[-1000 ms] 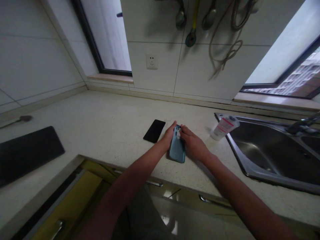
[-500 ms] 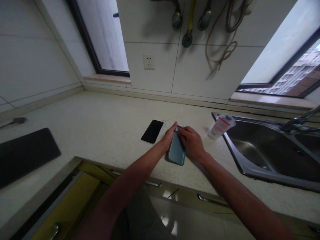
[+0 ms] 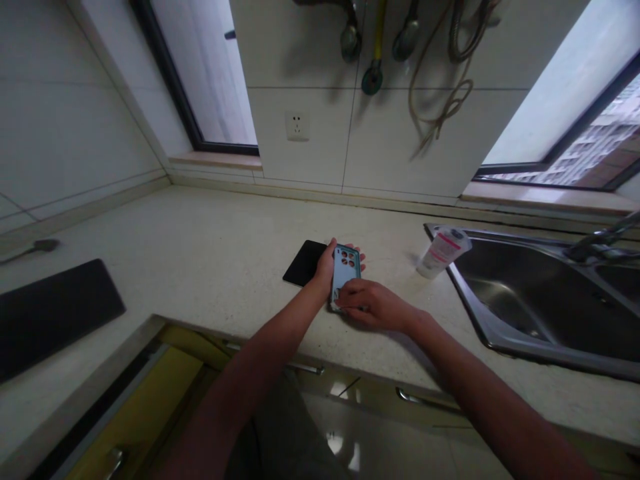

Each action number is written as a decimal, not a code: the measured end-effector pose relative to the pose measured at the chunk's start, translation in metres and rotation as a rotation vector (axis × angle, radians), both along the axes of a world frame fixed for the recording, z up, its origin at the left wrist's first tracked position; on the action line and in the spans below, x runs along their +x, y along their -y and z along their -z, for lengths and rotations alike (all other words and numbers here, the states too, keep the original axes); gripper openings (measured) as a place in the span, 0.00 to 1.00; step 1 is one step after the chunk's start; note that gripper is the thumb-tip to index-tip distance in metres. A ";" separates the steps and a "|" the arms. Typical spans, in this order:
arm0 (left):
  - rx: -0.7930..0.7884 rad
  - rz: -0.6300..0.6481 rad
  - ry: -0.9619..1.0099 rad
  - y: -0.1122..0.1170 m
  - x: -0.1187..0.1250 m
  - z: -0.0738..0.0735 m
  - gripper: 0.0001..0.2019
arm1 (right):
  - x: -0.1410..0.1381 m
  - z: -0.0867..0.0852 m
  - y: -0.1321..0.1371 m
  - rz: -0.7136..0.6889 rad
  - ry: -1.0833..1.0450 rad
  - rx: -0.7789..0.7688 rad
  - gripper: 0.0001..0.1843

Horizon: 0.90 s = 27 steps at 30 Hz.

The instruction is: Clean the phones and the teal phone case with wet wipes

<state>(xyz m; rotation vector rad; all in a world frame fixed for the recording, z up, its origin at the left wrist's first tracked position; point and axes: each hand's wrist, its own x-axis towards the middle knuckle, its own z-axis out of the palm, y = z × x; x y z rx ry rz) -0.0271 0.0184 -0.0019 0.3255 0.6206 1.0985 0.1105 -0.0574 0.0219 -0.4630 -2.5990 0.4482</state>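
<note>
A light blue phone case (image 3: 345, 272) with round camera cutouts lies in my left hand (image 3: 326, 263), its inside facing up. The left thumb runs along one long side, and the fingertips come out past the other. Bent over the lower end of the case is my right hand (image 3: 371, 304), fingers pressed together against its inner face. Something small and whitish shows by those fingertips, too blurred to name. A black smartphone (image 3: 303, 262) lies flat on the counter just left of the case, partly covered by my left hand.
To the right, a clear plastic cup (image 3: 440, 253) with red print stands at the edge of the steel sink (image 3: 480, 333). A dark flat panel (image 3: 60, 313) and a brush-like tool (image 3: 45, 245) lie on the left of the pale counter (image 3: 225, 247).
The case has shifted slightly left and now shows its inside and camera holes. My right hand has moved from its top end to its lower end. My left hand now overlaps the smartphone.
</note>
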 end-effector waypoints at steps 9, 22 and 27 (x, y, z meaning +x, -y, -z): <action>-0.026 0.056 0.003 -0.007 -0.008 0.003 0.23 | 0.021 -0.006 -0.012 0.072 0.137 0.042 0.15; -0.015 0.137 -0.062 0.005 0.002 -0.007 0.23 | 0.023 0.015 -0.035 0.623 0.092 0.247 0.14; -0.002 0.178 -0.093 0.011 0.005 -0.012 0.23 | 0.021 0.023 -0.042 0.730 -0.014 0.225 0.10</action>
